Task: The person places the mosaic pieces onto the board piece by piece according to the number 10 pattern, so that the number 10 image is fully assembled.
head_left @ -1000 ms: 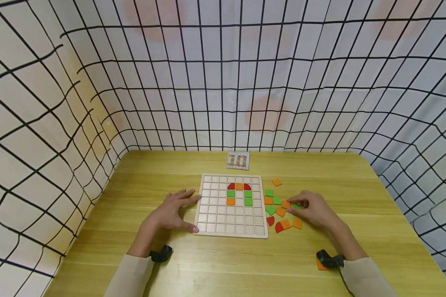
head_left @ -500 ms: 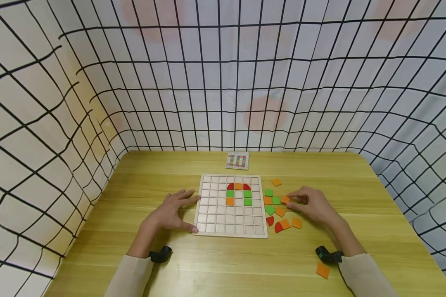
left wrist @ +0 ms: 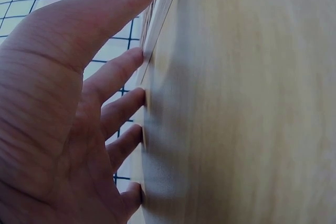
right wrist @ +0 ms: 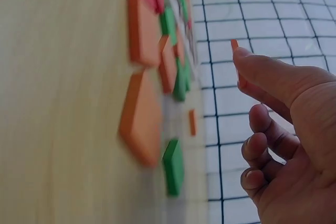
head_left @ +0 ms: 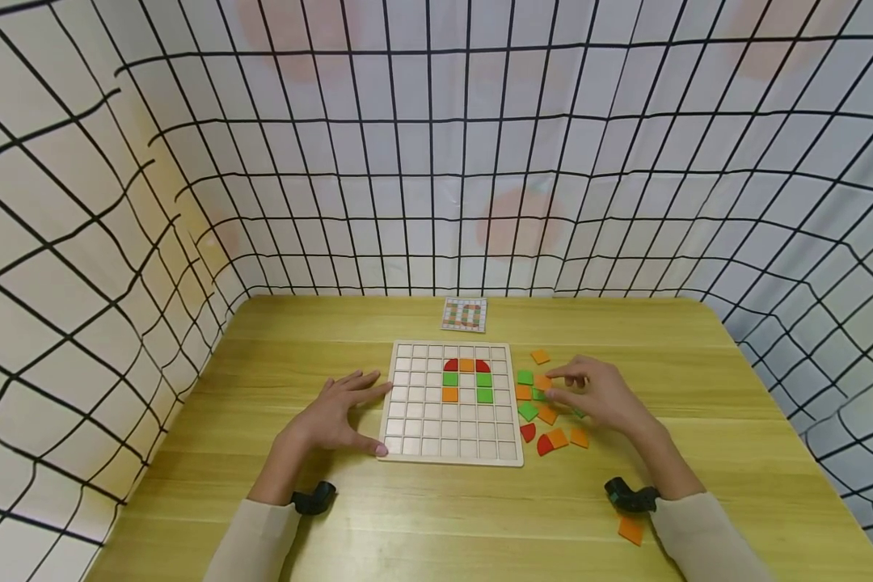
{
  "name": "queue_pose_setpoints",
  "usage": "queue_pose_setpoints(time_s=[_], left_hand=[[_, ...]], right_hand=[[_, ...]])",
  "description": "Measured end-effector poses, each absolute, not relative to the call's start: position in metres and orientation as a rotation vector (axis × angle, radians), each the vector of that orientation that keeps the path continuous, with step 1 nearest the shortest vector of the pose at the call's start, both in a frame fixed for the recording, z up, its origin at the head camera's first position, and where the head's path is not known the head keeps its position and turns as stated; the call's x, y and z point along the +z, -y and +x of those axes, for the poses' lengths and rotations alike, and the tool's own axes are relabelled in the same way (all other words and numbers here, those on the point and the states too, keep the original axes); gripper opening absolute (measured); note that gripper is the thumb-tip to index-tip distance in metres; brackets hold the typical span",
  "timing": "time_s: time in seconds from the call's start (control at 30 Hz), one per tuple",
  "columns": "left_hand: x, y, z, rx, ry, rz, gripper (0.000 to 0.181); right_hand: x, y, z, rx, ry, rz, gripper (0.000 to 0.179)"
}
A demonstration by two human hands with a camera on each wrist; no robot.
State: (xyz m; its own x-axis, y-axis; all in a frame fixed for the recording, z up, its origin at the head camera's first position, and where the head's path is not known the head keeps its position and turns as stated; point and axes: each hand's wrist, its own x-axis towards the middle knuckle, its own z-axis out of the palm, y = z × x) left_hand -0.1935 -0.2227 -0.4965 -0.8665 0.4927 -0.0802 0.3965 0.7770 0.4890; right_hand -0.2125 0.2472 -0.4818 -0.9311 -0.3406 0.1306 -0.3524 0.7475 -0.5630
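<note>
A pale wooden grid board lies on the table, with red, orange and green tiles set in an arch in its cells. My left hand touches the board's left edge, thumb at the near corner and fingers spread; in the left wrist view the fingers reach the table. Above the loose tiles at the right, my right hand pinches an orange square tile between thumb and finger. The right wrist view has this tile raised off the table, seen edge-on.
Loose green tiles, orange tiles and red quarter-round tiles lie right of the board. A single orange tile is near my right wrist. Behind the board lies a small pattern card. A black-grid curtain surrounds the table.
My right hand has lifted the orange tile from the loose tiles and moved it left and away from me, toward the board. My left hand has stayed in place.
</note>
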Motion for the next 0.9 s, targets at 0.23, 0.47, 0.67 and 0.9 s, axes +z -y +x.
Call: queue_pose_setpoints(time_s=[0.23, 0.47, 0.67, 0.9], left_hand=[[-0.496, 0.223, -0.193, 0.695, -2.764, 0.697, 0.106], [-0.498, 0.223, -0.194, 0.686, -2.766, 0.680, 0.106], [-0.499, 0.224, -0.195, 0.678, -2.768, 0.677, 0.106], [-0.499, 0.224, -0.195, 0.677, -2.762, 0.674, 0.107]], right_hand=[[-0.478, -0.221, -0.213, 1.032, 2.916, 0.582, 0.031], [-0.478, -0.195, -0.213, 1.121, 2.904, 0.637, 0.031], [-0.478, -0.176, -0.213, 1.221, 2.896, 0.665, 0.031], [-0.485, -0.158, -0.215, 1.230, 2.880, 0.751, 0.029]])
